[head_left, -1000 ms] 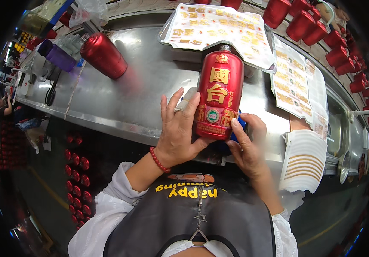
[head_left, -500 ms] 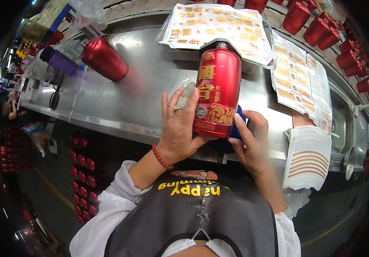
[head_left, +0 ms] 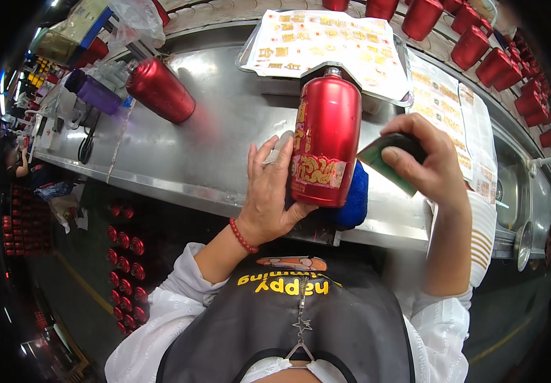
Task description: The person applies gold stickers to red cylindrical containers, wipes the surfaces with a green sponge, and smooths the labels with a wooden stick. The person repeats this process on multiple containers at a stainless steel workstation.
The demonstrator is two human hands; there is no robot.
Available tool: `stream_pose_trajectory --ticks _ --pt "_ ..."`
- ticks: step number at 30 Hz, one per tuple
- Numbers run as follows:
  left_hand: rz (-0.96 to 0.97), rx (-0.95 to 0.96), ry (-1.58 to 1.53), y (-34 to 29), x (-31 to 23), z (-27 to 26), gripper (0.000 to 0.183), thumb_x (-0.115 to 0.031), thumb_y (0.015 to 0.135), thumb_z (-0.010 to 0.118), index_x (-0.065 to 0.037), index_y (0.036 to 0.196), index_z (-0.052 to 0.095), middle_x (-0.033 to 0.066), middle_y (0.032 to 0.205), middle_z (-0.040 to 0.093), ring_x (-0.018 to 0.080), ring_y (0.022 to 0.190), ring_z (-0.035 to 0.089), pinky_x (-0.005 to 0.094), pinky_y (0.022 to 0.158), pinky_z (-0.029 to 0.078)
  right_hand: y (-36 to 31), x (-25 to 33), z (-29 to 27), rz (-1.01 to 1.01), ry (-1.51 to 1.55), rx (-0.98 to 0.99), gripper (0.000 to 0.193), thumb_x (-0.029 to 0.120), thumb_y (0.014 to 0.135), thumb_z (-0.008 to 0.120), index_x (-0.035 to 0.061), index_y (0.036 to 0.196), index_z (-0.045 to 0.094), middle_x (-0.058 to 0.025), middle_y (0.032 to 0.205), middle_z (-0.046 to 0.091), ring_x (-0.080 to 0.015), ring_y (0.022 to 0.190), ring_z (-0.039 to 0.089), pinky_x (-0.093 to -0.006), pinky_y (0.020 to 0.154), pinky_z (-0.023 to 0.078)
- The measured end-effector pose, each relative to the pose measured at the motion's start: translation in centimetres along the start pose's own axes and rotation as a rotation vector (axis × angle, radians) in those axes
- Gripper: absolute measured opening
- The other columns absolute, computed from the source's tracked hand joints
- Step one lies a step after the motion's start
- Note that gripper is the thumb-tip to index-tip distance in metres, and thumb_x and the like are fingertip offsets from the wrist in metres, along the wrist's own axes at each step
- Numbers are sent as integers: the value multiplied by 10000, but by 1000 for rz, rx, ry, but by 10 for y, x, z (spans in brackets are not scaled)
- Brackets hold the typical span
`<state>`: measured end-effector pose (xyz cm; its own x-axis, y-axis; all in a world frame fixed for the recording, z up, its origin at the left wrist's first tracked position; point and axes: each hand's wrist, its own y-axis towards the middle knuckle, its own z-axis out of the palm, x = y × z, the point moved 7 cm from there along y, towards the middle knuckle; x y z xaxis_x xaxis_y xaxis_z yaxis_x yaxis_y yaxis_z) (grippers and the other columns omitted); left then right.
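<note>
A glossy red bottle (head_left: 330,127) with gold decoration lies with its neck away from me, against a dark notched rest (head_left: 345,72). My left hand (head_left: 267,191) grips its left side, thumb near the base. A grey and white covering wraps one of that hand's fingers. To the right of the bottle, my right hand (head_left: 430,156) is raised and closed on a flat green scraper (head_left: 387,167) with a dark upper edge. The scraper's near corner comes close to the bottle's side. A blue cloth (head_left: 354,199) is tucked beside and partly beneath the bottle's base.
Gold decal sheets (head_left: 326,41) lie on a tray behind the bottle; more sheets (head_left: 438,96) are at right. Another red bottle (head_left: 160,90) and a purple bottle (head_left: 93,91) rest on the metal table (head_left: 224,127) at left. Red bottles (head_left: 470,48) line the back right.
My right hand has left the bottle's lower right side, moved up and right, and now holds the green scraper. The bottle has turned, its gold characters shifting left.
</note>
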<state>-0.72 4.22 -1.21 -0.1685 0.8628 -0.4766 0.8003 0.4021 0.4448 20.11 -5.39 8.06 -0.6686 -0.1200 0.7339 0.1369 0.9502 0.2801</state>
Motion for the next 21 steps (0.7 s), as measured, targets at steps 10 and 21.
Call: stream_pose_trajectory --ticks 10,21 --pt "105 -181 -67 2 -25 -15 633 -500 905 682 -83 1335 478 148 1360 507 454 1385 315 652 1162 112 54 -7 22 56 269 401 255 79 835 750 -7 1059 665 -59 891 690 -123 826 619 -292 779 524" --pt "113 -159 -44 11 -41 -17 533 -418 896 699 -111 1304 545 218 1459 458 436 1380 317 621 1173 106 62 -1 29 -39 314 526 256 114 824 793 -12 1011 672 -45 853 655 -108 783 605 -262 721 502"
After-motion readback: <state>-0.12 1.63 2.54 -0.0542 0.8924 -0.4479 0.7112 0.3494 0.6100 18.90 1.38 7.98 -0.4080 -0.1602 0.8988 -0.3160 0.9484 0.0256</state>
